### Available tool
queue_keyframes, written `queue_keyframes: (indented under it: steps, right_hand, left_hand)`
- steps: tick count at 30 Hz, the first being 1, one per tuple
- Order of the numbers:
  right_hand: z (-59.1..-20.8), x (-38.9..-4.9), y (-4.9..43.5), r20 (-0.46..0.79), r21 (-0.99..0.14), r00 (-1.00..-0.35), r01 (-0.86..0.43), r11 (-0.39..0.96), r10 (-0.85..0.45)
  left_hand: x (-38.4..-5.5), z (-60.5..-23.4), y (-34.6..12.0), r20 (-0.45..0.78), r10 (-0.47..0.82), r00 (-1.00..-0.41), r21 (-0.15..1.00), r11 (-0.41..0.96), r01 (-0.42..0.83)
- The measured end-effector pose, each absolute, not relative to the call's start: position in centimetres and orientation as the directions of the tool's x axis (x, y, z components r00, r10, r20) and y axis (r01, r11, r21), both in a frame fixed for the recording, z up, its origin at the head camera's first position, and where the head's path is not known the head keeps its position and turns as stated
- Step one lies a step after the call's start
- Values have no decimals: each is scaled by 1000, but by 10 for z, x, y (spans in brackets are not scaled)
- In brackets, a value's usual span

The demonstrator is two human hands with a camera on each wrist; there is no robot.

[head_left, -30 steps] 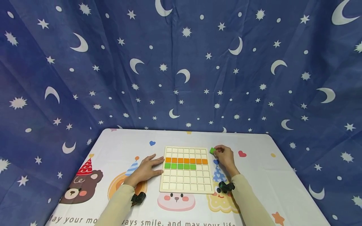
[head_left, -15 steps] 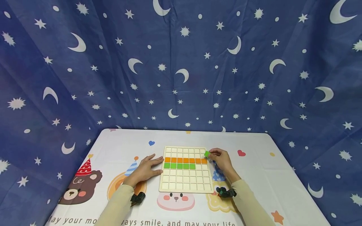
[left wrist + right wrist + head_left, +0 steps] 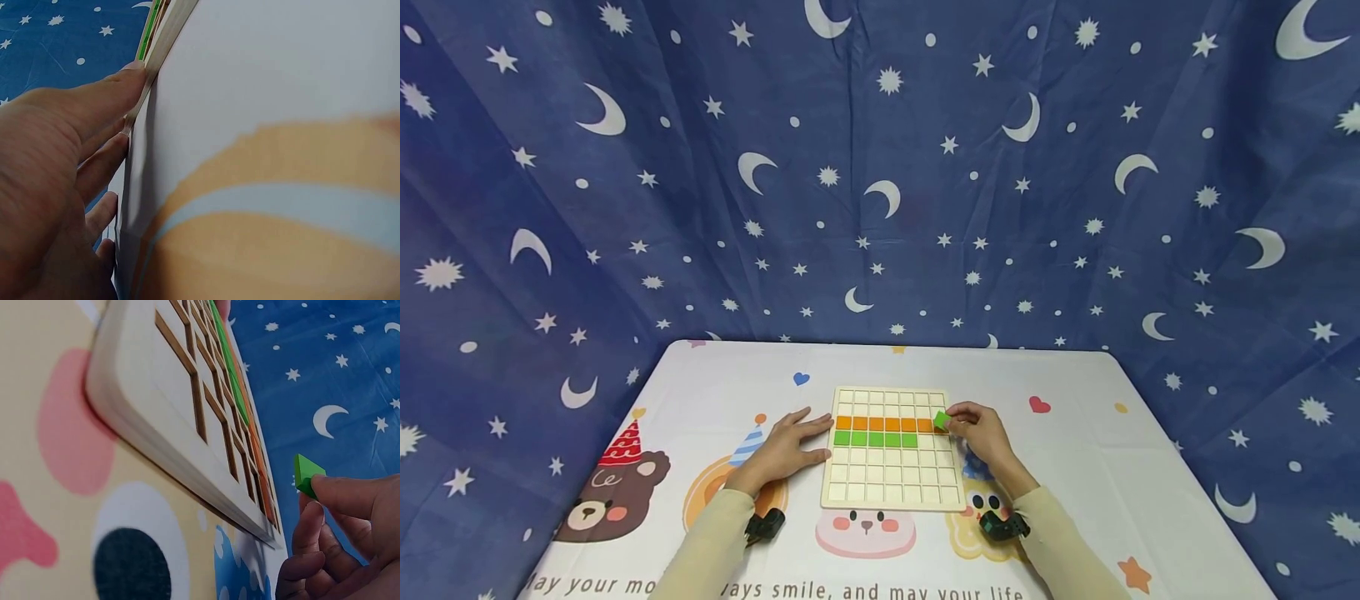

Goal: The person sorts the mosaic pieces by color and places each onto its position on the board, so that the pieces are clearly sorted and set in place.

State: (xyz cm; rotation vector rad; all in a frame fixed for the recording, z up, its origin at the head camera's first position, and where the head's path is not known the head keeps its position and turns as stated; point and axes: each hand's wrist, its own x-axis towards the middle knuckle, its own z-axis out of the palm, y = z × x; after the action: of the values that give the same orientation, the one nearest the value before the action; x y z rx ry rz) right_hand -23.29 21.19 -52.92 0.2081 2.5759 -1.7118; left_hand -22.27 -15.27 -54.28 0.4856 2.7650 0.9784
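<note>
A pale wooden grid board (image 3: 895,492) lies flat on the table. One of its rows is filled with orange square tiles (image 3: 877,425); in the row just nearer, several green tiles (image 3: 876,439) run from the left side. My right hand (image 3: 988,433) pinches a loose green square tile (image 3: 307,475) between thumb and fingertips. In the head view that tile appears over the right end of the orange row, and the right wrist view shows it held tilted, above the board's surface. With fingers spread, my left hand (image 3: 785,450) touches the board's left edge (image 3: 164,47).
A white tablecloth (image 3: 1060,500) printed with cartoon animals and lettering covers the table. Behind and at both sides hangs a blue curtain (image 3: 925,217) with moons and stars. Each wrist carries a small black camera (image 3: 765,527).
My right hand has brought the green tile leftward and nearer, from beyond the board's right edge to over the orange row's right end. My left hand stays at the board's edge.
</note>
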Motion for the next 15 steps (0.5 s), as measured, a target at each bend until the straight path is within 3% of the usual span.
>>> queue_keyframes:
  steps: [15]
  right_hand:
    - [-536,-225,204,-31,-889,-1000,28,457,2]
  left_hand:
    - [-223,-543,-153,-55,363,-930,633,733,249]
